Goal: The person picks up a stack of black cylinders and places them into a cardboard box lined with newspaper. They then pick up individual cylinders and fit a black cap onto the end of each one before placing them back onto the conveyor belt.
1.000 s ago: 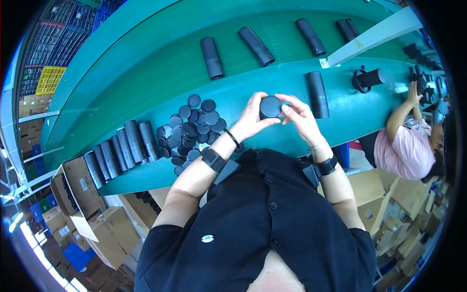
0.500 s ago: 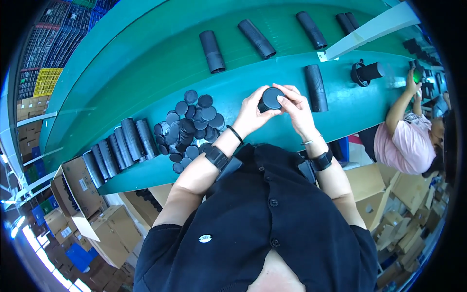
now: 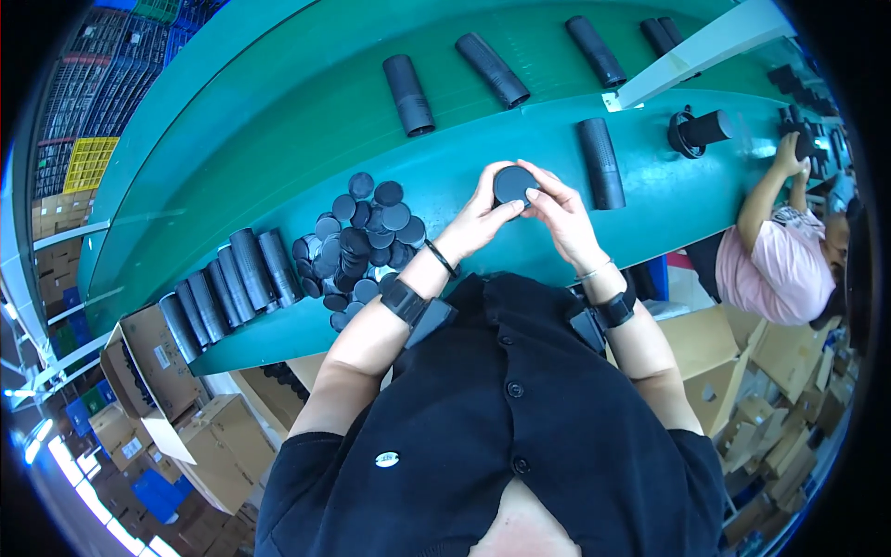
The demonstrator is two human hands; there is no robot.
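Between my two hands is a black tube seen end-on, its round black cap (image 3: pixel 513 185) facing up. My left hand (image 3: pixel 480 213) wraps its left side, with the thumb along the near rim. The fingers of my right hand (image 3: pixel 561 212) curl around the far right side, its thumb pressed on the cap's edge. How far the tube reaches below the cap is hidden. A heap of loose round black caps (image 3: pixel 355 243) lies on the green table to the left of my left hand. Right of my right hand lies a ribbed black tube (image 3: pixel 601 164).
Several black tubes (image 3: pixel 248 269) stand in a row at the table's left edge. Other tubes (image 3: pixel 408 96) lie on the green conveyor belt (image 3: pixel 334 102) beyond. A pale metal bar (image 3: pixel 705 60) crosses at right. A co-worker in pink (image 3: pixel 784 269) handles a dark part. Cardboard boxes (image 3: pixel 705 362) stand below.
Both hands have turned the tube slightly, so its cap faces me more squarely. My left thumb has moved up onto the cap's rim. The co-worker's hands have shifted a little.
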